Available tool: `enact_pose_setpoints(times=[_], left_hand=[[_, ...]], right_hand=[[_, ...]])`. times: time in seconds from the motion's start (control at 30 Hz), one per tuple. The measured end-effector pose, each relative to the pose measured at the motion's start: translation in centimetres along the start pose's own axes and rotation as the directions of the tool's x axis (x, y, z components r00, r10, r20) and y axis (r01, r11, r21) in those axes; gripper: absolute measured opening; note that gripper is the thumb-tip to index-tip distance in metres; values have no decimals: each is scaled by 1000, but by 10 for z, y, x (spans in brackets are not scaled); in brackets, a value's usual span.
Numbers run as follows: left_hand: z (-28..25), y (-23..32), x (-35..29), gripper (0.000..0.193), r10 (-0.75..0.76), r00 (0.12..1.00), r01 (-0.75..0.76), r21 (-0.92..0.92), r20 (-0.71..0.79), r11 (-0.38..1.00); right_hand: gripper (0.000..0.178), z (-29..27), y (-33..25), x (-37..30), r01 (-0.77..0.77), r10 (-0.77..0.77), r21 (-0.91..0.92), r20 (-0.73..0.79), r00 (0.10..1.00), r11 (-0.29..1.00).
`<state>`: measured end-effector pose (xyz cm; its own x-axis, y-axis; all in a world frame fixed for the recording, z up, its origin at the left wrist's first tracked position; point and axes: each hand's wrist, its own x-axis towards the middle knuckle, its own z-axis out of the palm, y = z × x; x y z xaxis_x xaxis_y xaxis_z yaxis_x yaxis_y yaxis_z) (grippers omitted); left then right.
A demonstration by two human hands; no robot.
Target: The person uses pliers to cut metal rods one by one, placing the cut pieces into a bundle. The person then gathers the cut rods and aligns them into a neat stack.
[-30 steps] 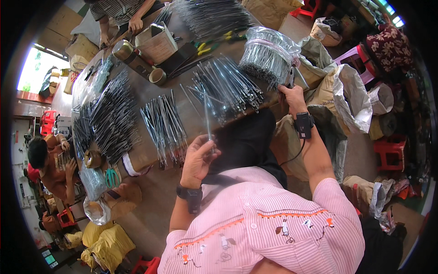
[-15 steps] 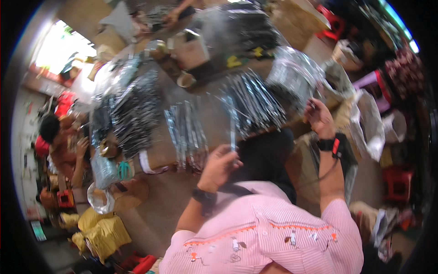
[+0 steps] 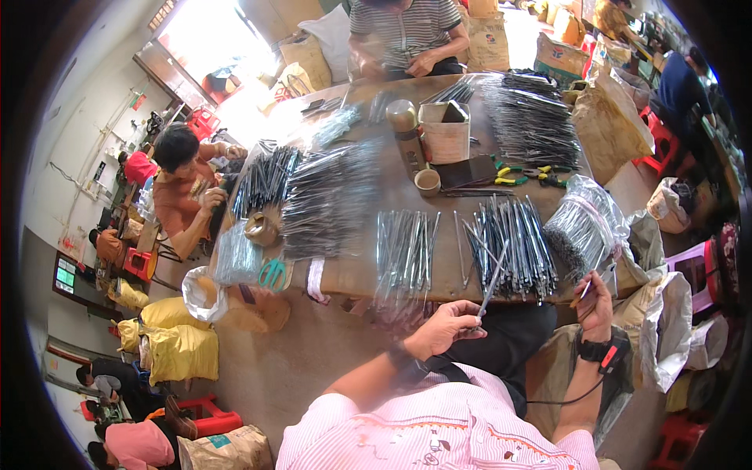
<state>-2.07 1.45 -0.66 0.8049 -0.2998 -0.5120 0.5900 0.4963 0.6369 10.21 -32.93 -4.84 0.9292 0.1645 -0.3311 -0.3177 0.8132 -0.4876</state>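
Observation:
My left hand (image 3: 448,330) is closed, pinching the lower end of a thin grey metallic strip (image 3: 493,276) that tilts up and right over the table edge. My right hand (image 3: 594,307) is closed at the right, its fingertips round a slim rod-like piece (image 3: 584,290) too small to name. Behind the left hand's strip lies a spread of similar dark shiny strips (image 3: 513,247). A smaller row of strips (image 3: 407,247) lies to its left. Just beyond my right hand sits a plastic-wrapped bundle of strips (image 3: 581,227).
Farther back on the table (image 3: 345,276) stand a flask (image 3: 407,137), a paper cup (image 3: 427,182), a white box (image 3: 444,131) and yellow-handled pliers (image 3: 509,174). Big strip piles (image 3: 325,200) lie left. Co-workers sit at the left (image 3: 182,184) and far side (image 3: 407,39). Sacks (image 3: 666,329) stand right.
The view has swung, so the table's far side shows more and my hands appear lower and farther right. The left hand's strip, upright before, now leans right.

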Motion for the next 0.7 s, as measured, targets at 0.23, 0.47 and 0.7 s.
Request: enact_pose_setpoints(times=[0.23,0.47,0.7], left_hand=[[26,-6,9,16,-17,993,13,32,118,999],[41,-6,12,19,115,977,-138,126,178,982],[43,-2,11,14,250,959,-265,118,132,957]], right_hand=[[18,71,52,-64,86,-75,-434,41,996,897],[13,101,80,-89,163,-171,-549,35,985,820],[12,113,92,-97,231,-248,-608,57,967,759]])
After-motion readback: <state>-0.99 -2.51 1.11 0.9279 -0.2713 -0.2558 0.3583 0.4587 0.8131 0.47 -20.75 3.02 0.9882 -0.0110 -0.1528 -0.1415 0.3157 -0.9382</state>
